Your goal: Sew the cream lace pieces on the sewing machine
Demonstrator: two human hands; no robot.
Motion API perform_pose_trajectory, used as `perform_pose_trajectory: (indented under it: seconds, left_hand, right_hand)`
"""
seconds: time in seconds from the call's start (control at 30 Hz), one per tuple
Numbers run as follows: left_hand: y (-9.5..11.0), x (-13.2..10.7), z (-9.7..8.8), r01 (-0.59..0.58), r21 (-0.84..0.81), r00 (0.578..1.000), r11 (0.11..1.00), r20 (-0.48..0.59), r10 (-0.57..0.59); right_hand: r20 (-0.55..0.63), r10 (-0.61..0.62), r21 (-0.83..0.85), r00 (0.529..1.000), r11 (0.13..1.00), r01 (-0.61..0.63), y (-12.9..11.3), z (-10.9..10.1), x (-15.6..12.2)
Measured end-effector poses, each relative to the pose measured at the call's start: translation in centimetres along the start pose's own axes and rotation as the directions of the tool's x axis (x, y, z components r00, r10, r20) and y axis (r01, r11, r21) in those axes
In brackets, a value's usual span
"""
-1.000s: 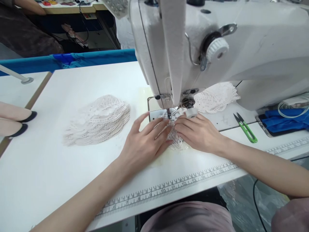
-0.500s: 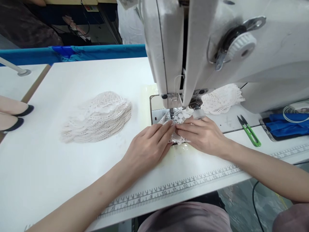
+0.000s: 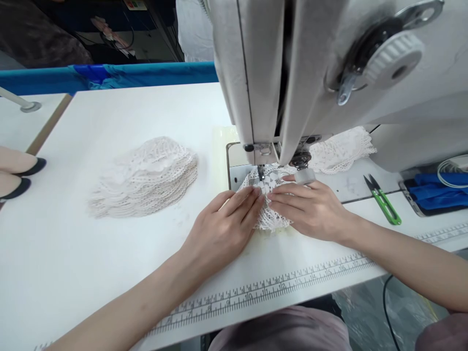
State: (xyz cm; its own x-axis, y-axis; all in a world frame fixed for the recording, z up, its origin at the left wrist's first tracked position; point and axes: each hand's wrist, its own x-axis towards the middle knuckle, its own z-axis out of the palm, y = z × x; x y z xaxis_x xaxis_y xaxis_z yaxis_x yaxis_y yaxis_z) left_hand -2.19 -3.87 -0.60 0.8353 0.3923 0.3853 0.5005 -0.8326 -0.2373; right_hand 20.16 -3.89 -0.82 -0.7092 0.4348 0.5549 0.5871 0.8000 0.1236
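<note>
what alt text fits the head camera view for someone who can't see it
A left hand and right hand touch a white lace piece at the presser foot of a large white sewing machine; a layered white lace pile lies left, green-handled metal snips right.

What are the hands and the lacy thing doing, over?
Left hand, right hand: both on lace piece. Lace piece: flat at the presser foot. Green snips: off to the right, apart from the lace piece.

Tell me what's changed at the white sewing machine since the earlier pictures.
The left hand has drawn its spread fingers together on the white lace piece, and more of it shows between the hands. The right hand stays on the lace; the green-handled snips and layered white lace stack lie unmoved.
</note>
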Motion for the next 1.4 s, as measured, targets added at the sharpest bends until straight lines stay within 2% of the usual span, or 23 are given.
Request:
perform_pose_trajectory:
  seconds: [0.43, 0.87, 1.03, 1.27, 1.4]
  left_hand:
    - [-0.7, 0.6, 0.4, 0.057, 0.007, 0.998, 0.998, -0.014, -0.056]
    - [-1.0, 0.6, 0.8, 0.115, 0.023, 0.993, 0.993, 0.001, -0.115]
    - [-0.1, 0.4, 0.3, 0.060, 0.043, 0.997, 0.997, -0.051, -0.058]
    - [0.0, 0.3, 0.3, 0.086, 0.005, 0.995, 0.996, -0.054, -0.086]
    - [-0.4, 0.5, 0.8, 0.123, -0.055, 0.991, 0.991, -0.045, -0.125]
  right_hand:
    - [0.003, 0.003, -0.022, 1.000, 1.000, -0.003, 0.5, 0.4, 0.1]
    - [0.053, 0.026, -0.056, 0.998, 0.998, -0.023, 0.5, 0.8, -0.2]
    - [0.053, 0.017, -0.052, 0.998, 0.999, -0.014, 0.2, 0.8, -0.3]
    - [0.038, 0.033, -0.013, 0.999, 0.999, -0.032, 0.1, 1.0, -0.3]
    - [0.054, 0.036, -0.054, 0.998, 0.998, -0.033, 0.3, 1.1, -0.2]
